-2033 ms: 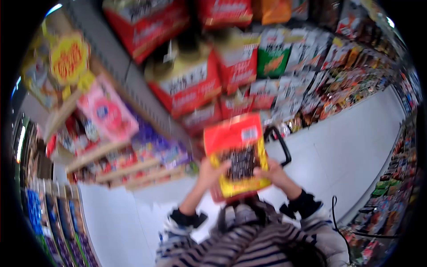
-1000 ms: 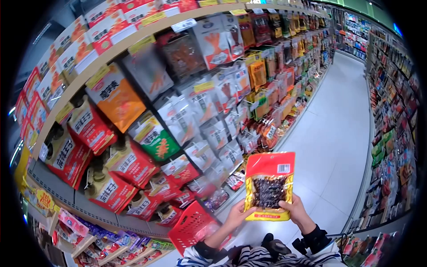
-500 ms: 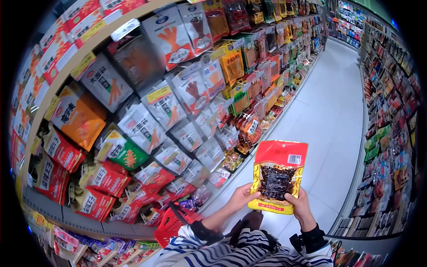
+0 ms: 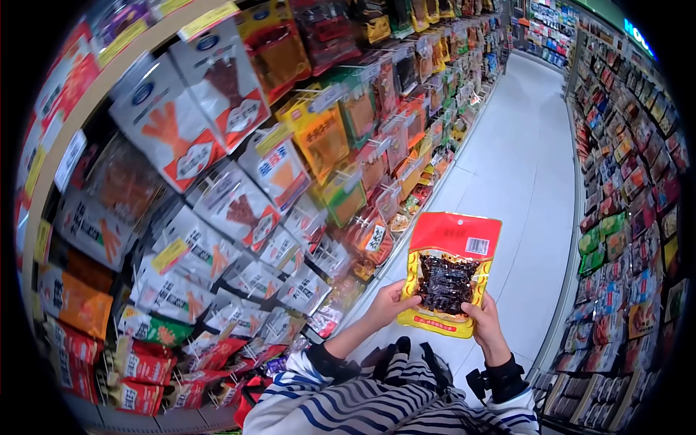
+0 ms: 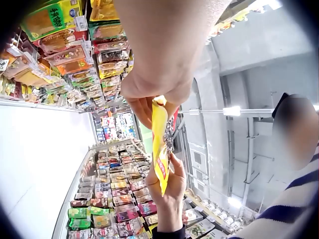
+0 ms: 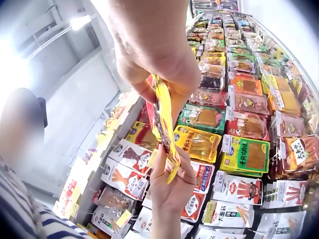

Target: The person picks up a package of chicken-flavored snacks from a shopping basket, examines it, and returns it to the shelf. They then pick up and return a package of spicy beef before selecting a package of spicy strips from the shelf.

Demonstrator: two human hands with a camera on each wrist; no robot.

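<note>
A red and yellow snack packet (image 4: pixel 449 279) with a clear window over dark food is held up in front of the body, its barcode at the upper right. My left hand (image 4: pixel 389 304) pinches its lower left edge, thumb on the window side. On the opposite edge my right hand (image 4: pixel 486 326) pinches it the same way, fingers behind. Edge-on in the left wrist view, the packet (image 5: pixel 160 144) runs between the left hand (image 5: pixel 159 94) and the right hand (image 5: pixel 168 186). The right wrist view shows the packet (image 6: pixel 163 124) thin and slightly bent between both hands.
On the left stands a long rack with hanging snack packets (image 4: pixel 239 210). Another packed shelf (image 4: pixel 623 239) lines the right side. A pale tiled aisle floor (image 4: pixel 507 167) runs between them. Part of a red basket (image 4: pixel 248 402) shows low beside the left sleeve.
The head view has swung from the rack's end and moved along the aisle. The packet stays in both hands throughout. The red basket has slipped mostly out of sight at the lower left.
</note>
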